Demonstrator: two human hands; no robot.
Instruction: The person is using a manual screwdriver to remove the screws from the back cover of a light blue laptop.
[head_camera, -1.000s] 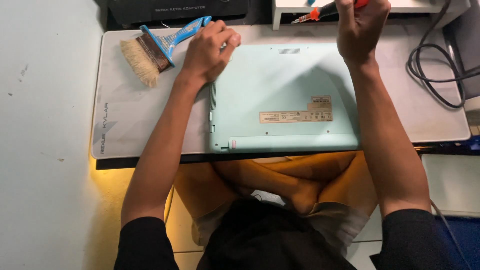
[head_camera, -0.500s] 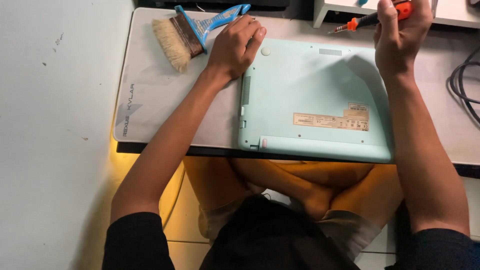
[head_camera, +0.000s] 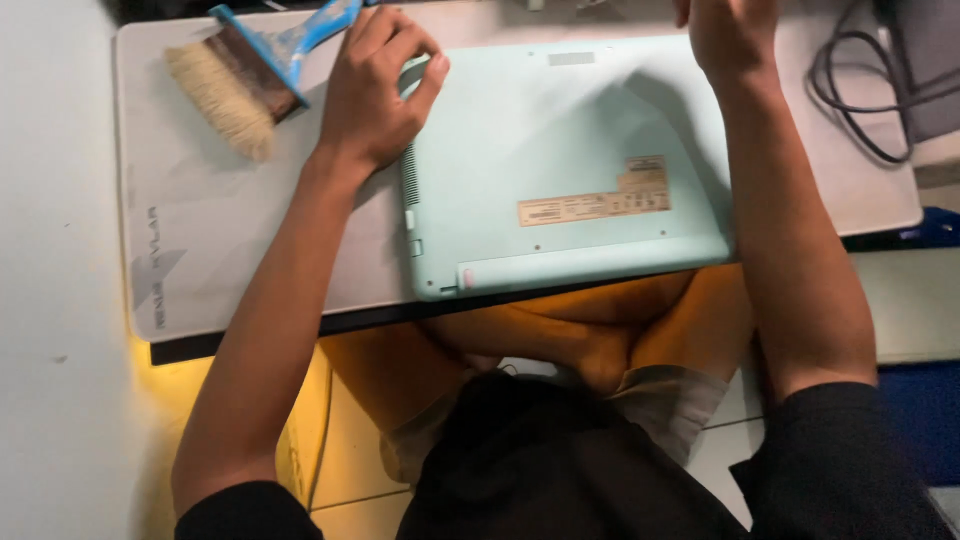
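- The curled fingers (head_camera: 420, 75) of the left hand (head_camera: 375, 95) press down on the far left corner of a mint-green laptop (head_camera: 570, 170), holding nothing, thumb side toward the machine's edge.
- The right hand (head_camera: 728, 35) rests at the laptop's far right edge; its fingers run out of the top of the frame, so it cannot be told whether they are spread, bent or gripping something.
- The laptop lies closed and bottom-up on the worktop (head_camera: 230, 240), between the two forearms, its near edge overhanging the front of the worktop slightly; a tan label (head_camera: 595, 200) sits on its underside, and a vent grille shows along its left side.
- Just beyond the left hand, a wide brush (head_camera: 240, 85) with pale bristles and a blue handle lies on a light grey mat (head_camera: 200, 260), apart from the laptop, its handle passing close behind the knuckles.
- Dark cables (head_camera: 860, 90) loop on the worktop to the right of the right forearm.
- The person sits with legs folded beneath the worktop, dark sleeves at both shoulders.
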